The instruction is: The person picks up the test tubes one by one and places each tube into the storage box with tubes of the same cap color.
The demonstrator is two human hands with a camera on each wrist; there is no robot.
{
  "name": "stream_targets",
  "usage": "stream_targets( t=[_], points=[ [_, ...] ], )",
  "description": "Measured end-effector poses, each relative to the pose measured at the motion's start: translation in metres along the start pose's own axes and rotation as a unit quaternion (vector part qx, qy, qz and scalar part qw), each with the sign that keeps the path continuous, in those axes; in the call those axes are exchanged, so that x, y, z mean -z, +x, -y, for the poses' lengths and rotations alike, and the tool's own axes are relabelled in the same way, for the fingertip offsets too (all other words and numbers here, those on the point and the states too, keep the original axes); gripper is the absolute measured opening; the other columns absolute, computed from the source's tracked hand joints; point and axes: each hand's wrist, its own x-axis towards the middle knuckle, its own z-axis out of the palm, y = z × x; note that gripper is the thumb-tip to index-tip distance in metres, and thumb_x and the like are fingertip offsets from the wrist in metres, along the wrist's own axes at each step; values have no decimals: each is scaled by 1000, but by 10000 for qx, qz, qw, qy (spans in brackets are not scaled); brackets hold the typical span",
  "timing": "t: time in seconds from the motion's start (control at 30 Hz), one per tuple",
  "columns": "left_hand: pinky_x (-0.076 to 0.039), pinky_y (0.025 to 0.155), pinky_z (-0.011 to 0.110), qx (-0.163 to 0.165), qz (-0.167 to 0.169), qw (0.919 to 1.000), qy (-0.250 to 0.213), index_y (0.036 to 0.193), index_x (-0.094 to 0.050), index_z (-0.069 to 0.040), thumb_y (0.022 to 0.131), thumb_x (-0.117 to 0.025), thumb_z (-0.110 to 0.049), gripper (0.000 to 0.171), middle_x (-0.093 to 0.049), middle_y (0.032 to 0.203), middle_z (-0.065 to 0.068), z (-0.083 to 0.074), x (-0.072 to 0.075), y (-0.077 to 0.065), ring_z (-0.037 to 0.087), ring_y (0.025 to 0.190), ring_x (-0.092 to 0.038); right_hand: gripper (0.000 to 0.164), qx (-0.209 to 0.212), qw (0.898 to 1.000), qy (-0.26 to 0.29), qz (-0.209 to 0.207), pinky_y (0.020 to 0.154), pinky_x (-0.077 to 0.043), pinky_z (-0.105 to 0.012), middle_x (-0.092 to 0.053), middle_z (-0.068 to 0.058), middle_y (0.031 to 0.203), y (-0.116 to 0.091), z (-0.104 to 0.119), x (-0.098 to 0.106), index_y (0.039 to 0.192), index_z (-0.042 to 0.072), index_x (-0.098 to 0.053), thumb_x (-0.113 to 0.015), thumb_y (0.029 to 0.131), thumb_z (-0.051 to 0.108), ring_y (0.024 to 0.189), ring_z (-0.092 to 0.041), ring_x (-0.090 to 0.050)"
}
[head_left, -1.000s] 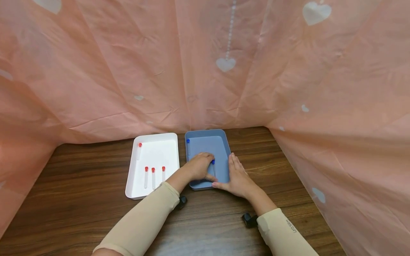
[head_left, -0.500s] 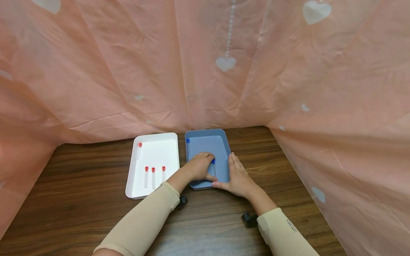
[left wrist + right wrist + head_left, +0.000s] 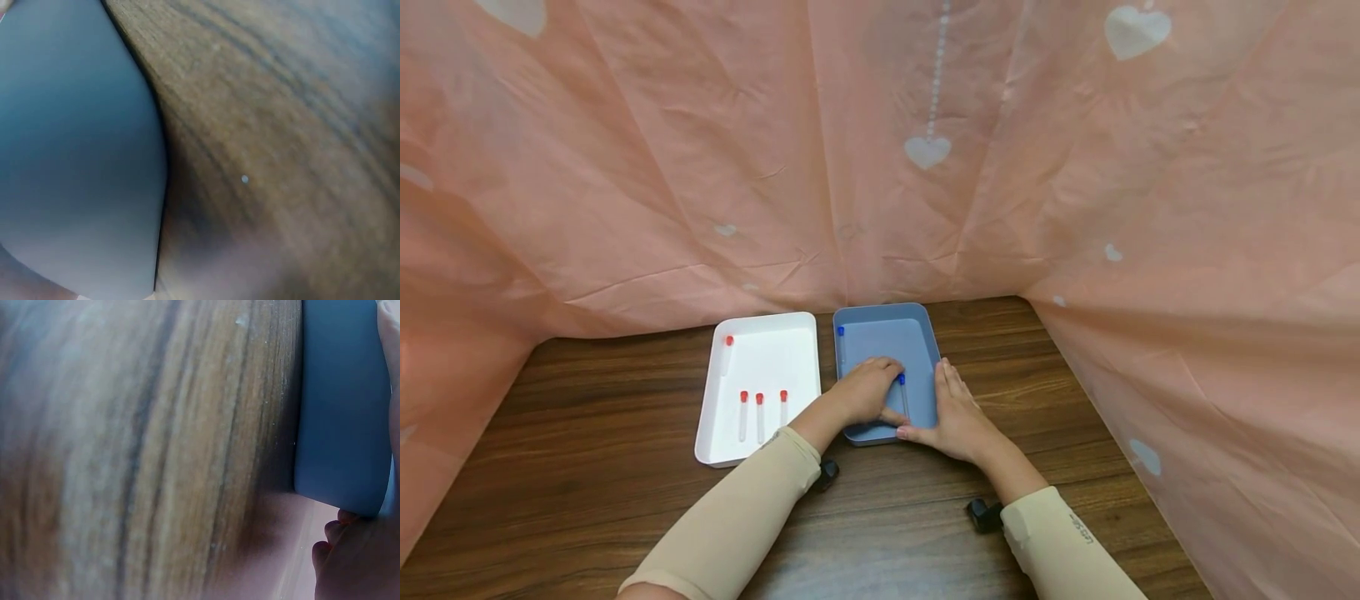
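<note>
In the head view a blue-grey tray [image 3: 887, 342] stands on the wooden table. My left hand [image 3: 867, 392] reaches over its near left part, fingers curved and thumb apart. Just right of that hand lies a clear test tube with a blue cap [image 3: 903, 398]; the fingertips are right at its cap, the thumb near its lower end. My right hand [image 3: 958, 423] lies along the tray's right wall with straight fingers, its thumb at the front corner. The right wrist view shows several of its fingers [image 3: 322, 553] past the tray's outer wall [image 3: 344, 406].
A second blue-capped tube [image 3: 841, 343] lies by the tray's left wall. To the left stands a white tray [image 3: 775, 358] with several red-capped tubes [image 3: 760, 417]. A pink curtain [image 3: 850, 208] hangs round the table's [image 3: 880, 533] back and sides.
The blue-capped tube beside my left hand has shifted very slightly to the right. Both hands stay in place.
</note>
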Motion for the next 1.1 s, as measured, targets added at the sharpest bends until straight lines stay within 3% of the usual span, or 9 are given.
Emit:
stream_targets(
  t=[0.4,0.73,1.1],
  points=[
    [-21,139,55,-85,-93,9999,-98,168,-37,-2,82,-89,-62,117,-40,175,16,2,15,-12,36,165,-35,140,-12,10000,10,41,137,-18,-63,2,-32,180,-1,-1,0,169,-12,1,-78,89,72,169,-49,-6],
    [-26,137,56,-87,-242,9994,-222,169,-29,3,79,-92,-62,128,-33,177,22,12,25,-27,44,166,-29,139,-10,10000,-45,11,137,-19,-63,-1,-33,180,-1,0,0,169,-12,-1,-78,89,71,169,-49,-8],
    [-25,137,56,65,-376,9990,-221,169,-30,4,79,-91,-64,128,-31,177,24,24,29,-47,42,167,-29,139,-5,10000,-14,-20,137,-19,-63,-1,-33,180,-1,3,2,169,-12,-2,-80,88,70,169,-49,-8]
  ],
)
